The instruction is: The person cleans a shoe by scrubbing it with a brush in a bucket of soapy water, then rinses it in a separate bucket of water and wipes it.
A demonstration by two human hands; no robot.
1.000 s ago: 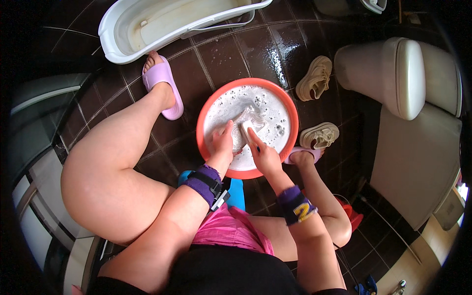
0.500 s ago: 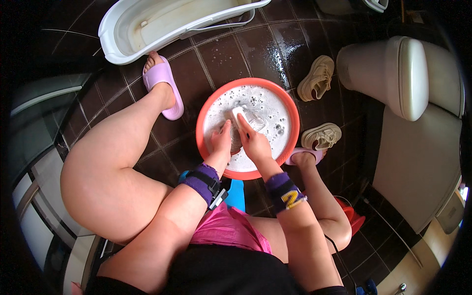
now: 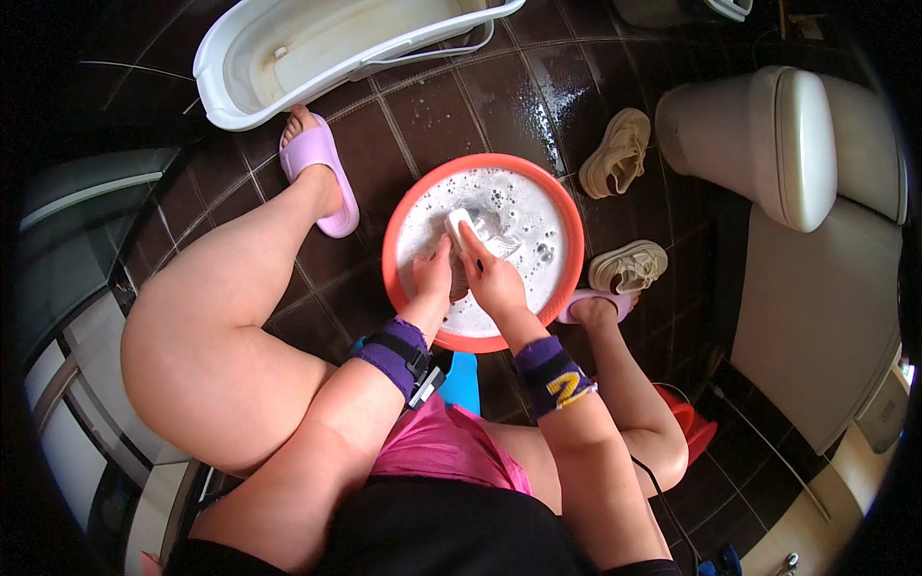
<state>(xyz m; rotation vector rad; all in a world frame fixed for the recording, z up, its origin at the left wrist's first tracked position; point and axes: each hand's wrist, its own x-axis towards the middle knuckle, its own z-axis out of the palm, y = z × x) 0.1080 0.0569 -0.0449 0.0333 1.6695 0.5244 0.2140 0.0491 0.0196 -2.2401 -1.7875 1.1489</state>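
A round orange-rimmed basin (image 3: pixel 568 206) full of white suds (image 3: pixel 514 197) stands on the floor between my legs. My right hand (image 3: pixel 495 285) grips a white brush (image 3: pixel 462 222), its rounded end pointing away and left over the suds. Beside it, my left hand (image 3: pixel 431 276) dips into the foam with its thumb up and the fingers mostly hidden. Between the hands shows a patch of a brownish thing (image 3: pixel 459 282), largely under the suds, which the left hand seems to hold. Both wrists wear purple bands.
Two beige lace-up shoes (image 3: pixel 616 154) lie right of the basin. A white tub (image 3: pixel 226 91) stands at the far left, a white toilet (image 3: pixel 805 149) at the right. Water wets the dark tiles (image 3: pixel 432 110) beyond the basin. My feet wear lilac slides (image 3: pixel 334 187).
The brush and my right hand have shifted slightly left. My left hand stays in nearly the same place, and the suds around the brush have stirred.
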